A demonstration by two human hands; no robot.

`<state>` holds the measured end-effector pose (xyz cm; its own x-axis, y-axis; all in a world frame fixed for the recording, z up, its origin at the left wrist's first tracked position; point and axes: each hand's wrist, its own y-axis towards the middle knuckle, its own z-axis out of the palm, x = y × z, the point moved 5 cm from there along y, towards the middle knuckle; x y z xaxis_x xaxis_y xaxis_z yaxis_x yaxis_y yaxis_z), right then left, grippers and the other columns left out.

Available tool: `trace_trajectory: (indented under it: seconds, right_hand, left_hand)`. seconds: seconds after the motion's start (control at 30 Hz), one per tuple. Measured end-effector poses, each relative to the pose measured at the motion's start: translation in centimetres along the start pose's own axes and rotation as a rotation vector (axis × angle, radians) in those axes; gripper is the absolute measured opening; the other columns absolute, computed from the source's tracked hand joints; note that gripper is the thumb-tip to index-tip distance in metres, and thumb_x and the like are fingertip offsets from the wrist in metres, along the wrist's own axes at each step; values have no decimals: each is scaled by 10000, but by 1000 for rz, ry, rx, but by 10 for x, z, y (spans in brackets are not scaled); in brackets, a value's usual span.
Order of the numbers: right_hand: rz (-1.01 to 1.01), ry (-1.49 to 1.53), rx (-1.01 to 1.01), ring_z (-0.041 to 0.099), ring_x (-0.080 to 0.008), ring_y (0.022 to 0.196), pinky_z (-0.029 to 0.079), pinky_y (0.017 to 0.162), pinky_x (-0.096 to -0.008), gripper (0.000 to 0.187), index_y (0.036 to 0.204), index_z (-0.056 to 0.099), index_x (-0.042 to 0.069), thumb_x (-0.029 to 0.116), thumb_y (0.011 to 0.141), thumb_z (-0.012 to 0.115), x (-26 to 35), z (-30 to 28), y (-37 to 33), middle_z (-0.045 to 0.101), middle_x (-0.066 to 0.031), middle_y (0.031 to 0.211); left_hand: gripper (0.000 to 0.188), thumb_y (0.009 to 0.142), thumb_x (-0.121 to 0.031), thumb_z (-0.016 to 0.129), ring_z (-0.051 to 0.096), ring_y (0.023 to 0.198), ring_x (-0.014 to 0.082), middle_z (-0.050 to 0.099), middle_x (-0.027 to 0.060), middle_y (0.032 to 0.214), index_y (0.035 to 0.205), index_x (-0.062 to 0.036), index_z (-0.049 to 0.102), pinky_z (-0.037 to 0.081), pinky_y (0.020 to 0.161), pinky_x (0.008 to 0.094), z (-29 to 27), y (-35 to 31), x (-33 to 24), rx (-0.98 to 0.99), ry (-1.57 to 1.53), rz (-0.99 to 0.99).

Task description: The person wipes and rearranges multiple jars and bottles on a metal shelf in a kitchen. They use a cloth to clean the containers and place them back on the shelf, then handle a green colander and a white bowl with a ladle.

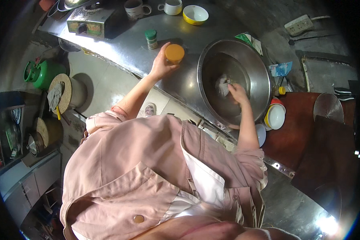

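Note:
My left hand (162,64) is closed round a jar with an orange lid (175,53), held at the edge of the metal counter. Just beyond it stands a small spice bottle with a green cap (151,39). Over on the right, my right hand (238,94) reaches into a large steel basin (203,60) with water in it. Its fingers pinch a wet, whitish cloth (224,88) at the water. The lower part of the cloth is hard to make out.
A gas stove (88,24) stands at the far left of the counter. Along the back are a patterned mug (136,10), a white cup (173,7) and a yellow bowl (195,15). Right of the basin, more bowls (275,116) sit beside a brown board (298,132). A green gas cylinder (44,74) is at left.

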<state>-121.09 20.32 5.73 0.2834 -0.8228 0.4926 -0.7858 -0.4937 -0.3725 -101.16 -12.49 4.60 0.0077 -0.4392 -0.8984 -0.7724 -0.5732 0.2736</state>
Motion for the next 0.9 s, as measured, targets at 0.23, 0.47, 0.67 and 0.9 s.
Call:
trace_trajectory:
  seconds: [0.23, 0.47, 0.67, 0.9]
  right_hand:
    - [161, 165, 25, 596, -125, 655, 503, 567, -260, 356, 1134, 584, 107, 352, 881, 640, -7, -5, -5, 630, -19, 843]
    - [-59, 336, 120, 618, -147, 695, 489, 582, -271, 297, 1034, 630, 6, 231, 846, 682, -4, -9, 4, 659, -57, 829]
    - [-292, 673, -69, 592, -86, 811, 456, 753, -231, 196, 1019, 633, -7, 136, 886, 645, 46, -47, -23, 648, -15, 898]
    - [-270, 794, -328, 540, -75, 820, 425, 767, -222, 168, 964, 642, 11, 119, 838, 671, 32, -65, -53, 608, 18, 875]
  left_hand:
    - [558, 722, -31, 737, 560, 963, 217, 518, 111, 1142, 1216, -65, 480, 474, 749, 310, -44, -44, -30, -270, -33, 116]
    - [279, 766, 89, 640, 590, 835, 178, 581, 100, 996, 1011, -18, 561, 491, 712, 273, 2, -63, -138, 24, -212, 392]
    - [346, 764, -14, 702, 614, 917, 279, 605, 141, 1014, 1082, 8, 565, 503, 797, 343, 68, -25, -171, 305, -260, 353]
    - [495, 682, -376, 798, 604, 925, 353, 635, 192, 952, 975, -11, 639, 479, 797, 386, 153, 13, -160, 668, 80, 235]
